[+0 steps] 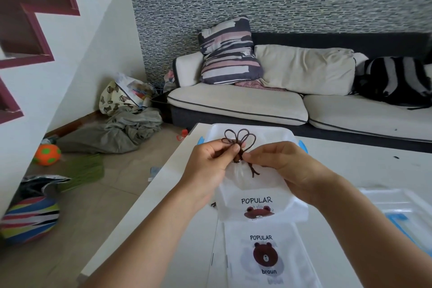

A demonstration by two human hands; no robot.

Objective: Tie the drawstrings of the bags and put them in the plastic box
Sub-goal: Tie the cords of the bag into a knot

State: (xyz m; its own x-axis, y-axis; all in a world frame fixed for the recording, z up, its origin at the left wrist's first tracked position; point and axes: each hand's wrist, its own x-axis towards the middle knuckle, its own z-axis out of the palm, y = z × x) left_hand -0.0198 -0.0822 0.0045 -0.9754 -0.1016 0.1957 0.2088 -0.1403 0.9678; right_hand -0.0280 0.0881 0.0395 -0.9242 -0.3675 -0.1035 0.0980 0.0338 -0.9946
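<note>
above the white tabletop [350,170], both hands meet at the gathered neck of a translucent white drawstring bag [257,196] printed with "popular" and a brown bear. the left hand [208,168] pinches the dark brown drawstring [239,141] between thumb and curled fingers, just under several loops that fan upward like petals. the right hand [287,166] pinches the cord from the other side at the knot, fingers curled, with two short cord ends hanging below it against the bag. a second bag [264,257] with the same bear print and the word "broun" lies flat on the tabletop nearer the person, its top edge under the held bag. behind the hands sits a clear plastic box [275,131] with blue latches, and a clear lid [402,208] with a blue clip lies to the right. beyond the tabletop stands a pale sofa [257,100] with cushions
</note>
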